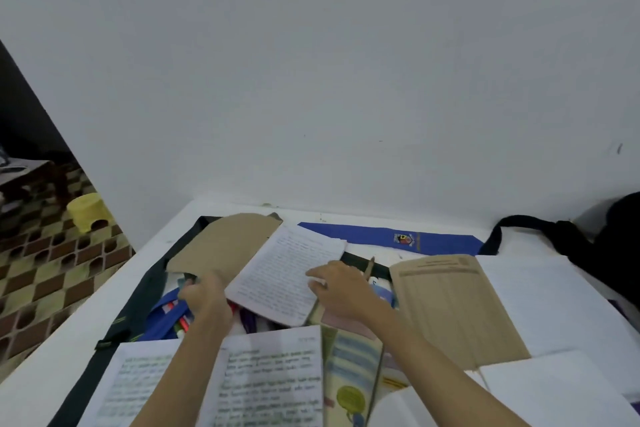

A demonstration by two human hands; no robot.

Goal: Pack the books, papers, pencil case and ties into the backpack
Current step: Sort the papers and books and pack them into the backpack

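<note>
Head view: one open notebook (289, 274) lies mid-desk; the right hand (341, 284) presses flat fingers on its page, the left hand (204, 293) curls round its brown cover edge. Two ties show, blue (388, 239) along the far edge, dark (138, 302) by the left edge. One black backpack (609, 236) sits at the far right corner of the white desk (45, 371).

Blue tie (388, 238), brown book cover (221, 246)
</note>
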